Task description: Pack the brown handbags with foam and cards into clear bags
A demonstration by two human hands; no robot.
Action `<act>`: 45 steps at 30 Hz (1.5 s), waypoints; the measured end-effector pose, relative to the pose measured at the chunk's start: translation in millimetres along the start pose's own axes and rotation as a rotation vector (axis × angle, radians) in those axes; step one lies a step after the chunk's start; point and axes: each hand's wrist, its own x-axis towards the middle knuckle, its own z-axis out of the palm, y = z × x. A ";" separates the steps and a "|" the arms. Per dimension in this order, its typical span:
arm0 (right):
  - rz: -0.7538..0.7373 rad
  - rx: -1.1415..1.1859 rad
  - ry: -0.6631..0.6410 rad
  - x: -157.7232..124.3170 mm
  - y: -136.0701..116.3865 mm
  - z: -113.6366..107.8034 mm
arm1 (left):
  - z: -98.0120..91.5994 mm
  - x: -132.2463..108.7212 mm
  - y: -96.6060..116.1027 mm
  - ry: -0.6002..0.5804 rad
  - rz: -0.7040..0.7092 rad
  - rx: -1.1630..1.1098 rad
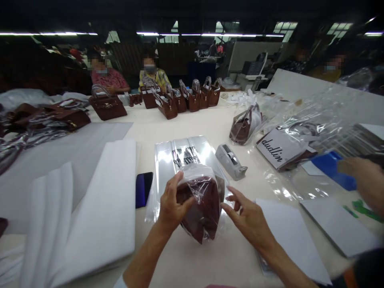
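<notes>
A small brown handbag wrapped in a clear plastic bag (pixel 204 200) sits on the table right in front of me. My left hand (pixel 172 204) grips its left side, fingers and thumb closed on the plastic. My right hand (pixel 247 216) rests at the bag's right edge, fingers stretched and apart, fingertips touching the plastic. Under and behind the bag lies a stack of clear plastic bags (pixel 183 154) with black lettering.
A grey tape dispenser (pixel 231 160), a dark phone (pixel 144 188), white foam sheets (pixel 99 216), a "dudlin" printed bag (pixel 277 150), white cards (pixel 291 236), a row of brown handbags (pixel 183 100) at the back. Another person's hand (pixel 364 180) at right; people sit across the table.
</notes>
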 end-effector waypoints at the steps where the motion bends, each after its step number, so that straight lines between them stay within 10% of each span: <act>1: -0.089 -0.049 0.090 5.4 -3.3 -2.2 | -0.5 -0.7 -1.3 0.032 0.056 0.032; 6: -0.567 -0.063 0.093 40.5 -31.4 -6.1 | -6.1 -6.5 0.8 0.104 0.107 0.004; 12: -0.711 0.102 -0.090 62.8 -55.9 8.9 | -13.0 -10.3 8.0 0.123 0.068 -0.176; 22: -0.626 0.128 -0.385 54.2 -74.0 -2.5 | -17.5 -12.8 19.2 0.090 0.109 -0.247; 39: -0.221 -0.146 -0.234 40.0 -79.5 -4.1 | -8.4 9.1 47.2 -0.104 -0.420 -0.162; 45: -0.146 -0.131 -0.272 35.3 -75.3 -4.5 | -16.0 -1.4 31.7 -0.134 -0.078 -0.085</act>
